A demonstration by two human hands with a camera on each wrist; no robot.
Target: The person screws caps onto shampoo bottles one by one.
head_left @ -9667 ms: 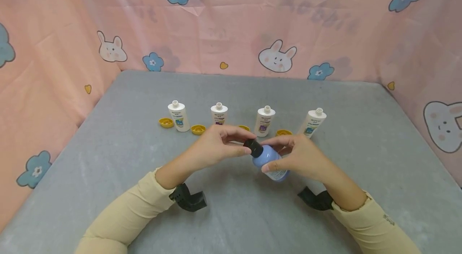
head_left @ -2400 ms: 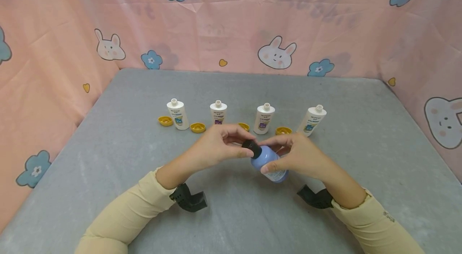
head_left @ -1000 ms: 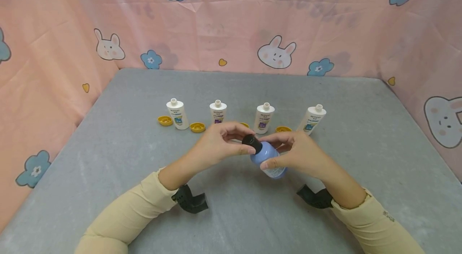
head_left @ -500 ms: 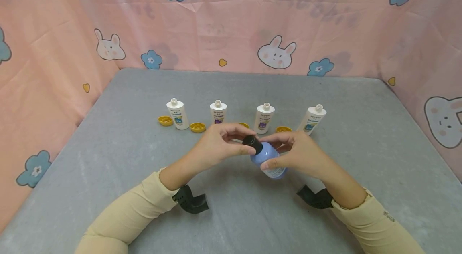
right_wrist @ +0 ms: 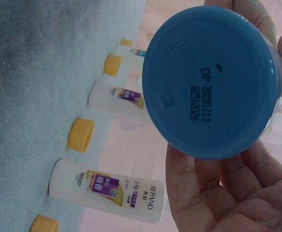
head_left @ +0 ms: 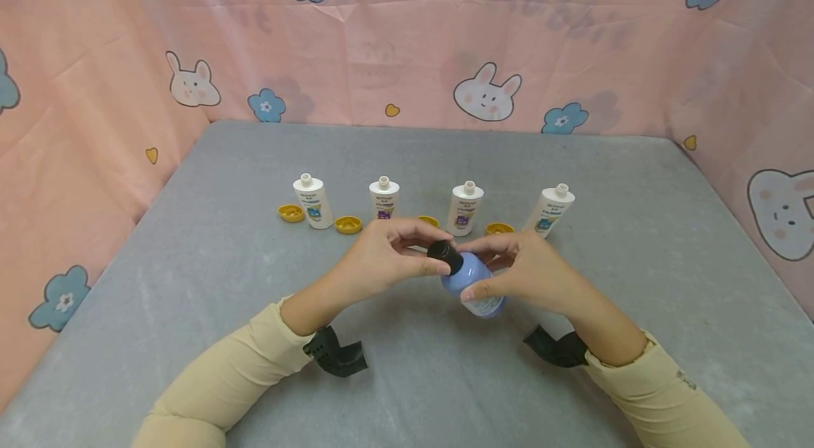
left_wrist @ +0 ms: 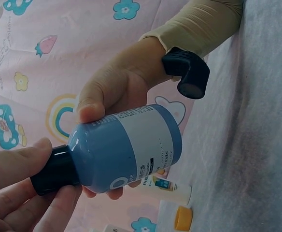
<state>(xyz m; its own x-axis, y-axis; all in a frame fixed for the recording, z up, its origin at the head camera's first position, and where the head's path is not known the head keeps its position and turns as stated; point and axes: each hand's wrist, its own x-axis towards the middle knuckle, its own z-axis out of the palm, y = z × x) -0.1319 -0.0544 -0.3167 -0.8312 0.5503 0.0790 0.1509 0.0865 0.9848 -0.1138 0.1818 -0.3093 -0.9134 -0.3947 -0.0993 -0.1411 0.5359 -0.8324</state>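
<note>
A blue bottle [head_left: 469, 273] with a black cap [head_left: 445, 256] is held tilted above the grey table, its cap end toward the left. My left hand [head_left: 389, 255] pinches the black cap between thumb and fingers. My right hand [head_left: 531, 274] grips the bottle's body, the thumb on the near side. In the left wrist view the cap [left_wrist: 56, 170] sits on the bottle [left_wrist: 126, 147], whose pale label shows. The right wrist view looks straight at the bottle's round base [right_wrist: 211, 82], printed with an expiry date.
Several white bottles without caps stand in a row behind the hands, among them a left one [head_left: 314, 202] and a right one [head_left: 550, 209]. Yellow caps, such as one [head_left: 291, 213] at the left, lie beside them on the grey table [head_left: 222, 236]. A pink curtain [head_left: 394, 31] surrounds the table.
Both hands keep their hold on the cap and the bottle throughout. The bottle's tilt shifts slightly; the white bottles and yellow caps stay in place.
</note>
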